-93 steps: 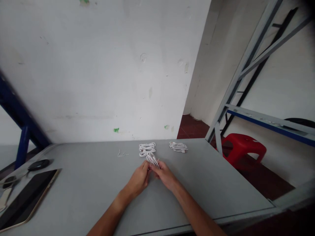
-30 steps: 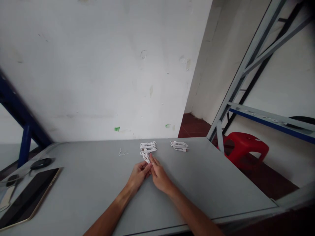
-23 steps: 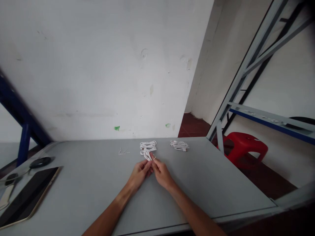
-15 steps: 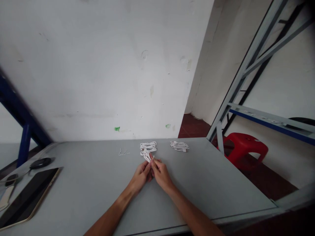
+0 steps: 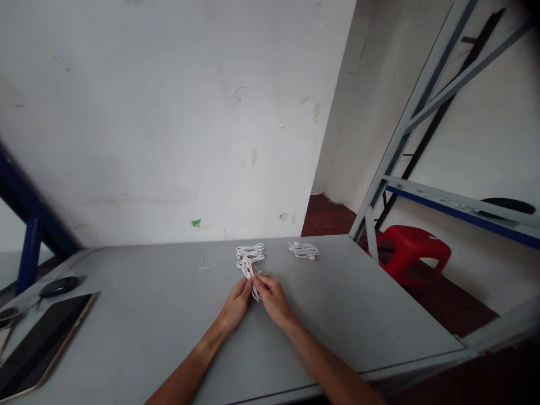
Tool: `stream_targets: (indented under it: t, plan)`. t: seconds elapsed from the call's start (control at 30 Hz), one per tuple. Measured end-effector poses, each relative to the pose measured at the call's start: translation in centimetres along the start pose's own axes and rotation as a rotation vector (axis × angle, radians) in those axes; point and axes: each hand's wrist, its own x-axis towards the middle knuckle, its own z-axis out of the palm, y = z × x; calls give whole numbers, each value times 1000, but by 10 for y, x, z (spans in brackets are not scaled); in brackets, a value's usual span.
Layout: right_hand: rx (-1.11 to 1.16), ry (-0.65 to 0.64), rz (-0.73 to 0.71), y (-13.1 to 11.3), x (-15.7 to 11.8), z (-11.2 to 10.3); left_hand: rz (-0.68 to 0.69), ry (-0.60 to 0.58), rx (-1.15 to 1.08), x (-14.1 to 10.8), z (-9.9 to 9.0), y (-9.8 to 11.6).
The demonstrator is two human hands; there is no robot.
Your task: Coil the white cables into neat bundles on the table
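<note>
A bundled white cable [image 5: 247,269] is held between both hands over the grey table. My left hand [image 5: 238,301] grips the bundle from the left, fingers closed. My right hand [image 5: 272,295] pinches it from the right, and a thin white tie end sticks up by its fingertips. Just beyond the held bundle lies another coiled white cable [image 5: 253,249]. A further white cable bundle [image 5: 304,250] rests to the right of it. Several short thin white ties [image 5: 208,264] lie to the left.
On the table's left are a tablet [image 5: 44,343] with a dark screen and a round black object [image 5: 58,286] with a cord. A white wall stands behind the table [image 5: 147,315]. Right of it are a metal frame and a red stool [image 5: 411,247].
The hands have drawn slightly apart, and the lower end of the held bundle now shows between them. The whole view has shifted a little.
</note>
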Motion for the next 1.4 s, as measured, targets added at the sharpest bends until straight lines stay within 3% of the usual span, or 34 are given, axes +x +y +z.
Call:
stream_targets:
  t: [0.3,0.47,0.63,0.97,1.1,1.27,1.33,1.4]
  plan:
    - [-84,103,-32,-2,-1,0,-91,3,-251,-2,7,2]
    - [-30,153,53,-1,-2,0,-74,4,-96,-2,7,-3]
    - [-43,277,23,1,-1,-2,-50,82,99,0,0,-8]
    - [-130,204,-94,-3,-1,-7,-101,49,76,-2,3,8]
    - [-36,172,-31,3,1,-8,-51,41,168,0,2,5]
    - [174,43,135,6,4,-13,-28,25,216,0,1,3]
    - [75,44,46,3,3,-17,-39,32,195,-1,2,5]
    - [-110,51,-139,-2,0,-20,-51,51,153,-2,3,8]
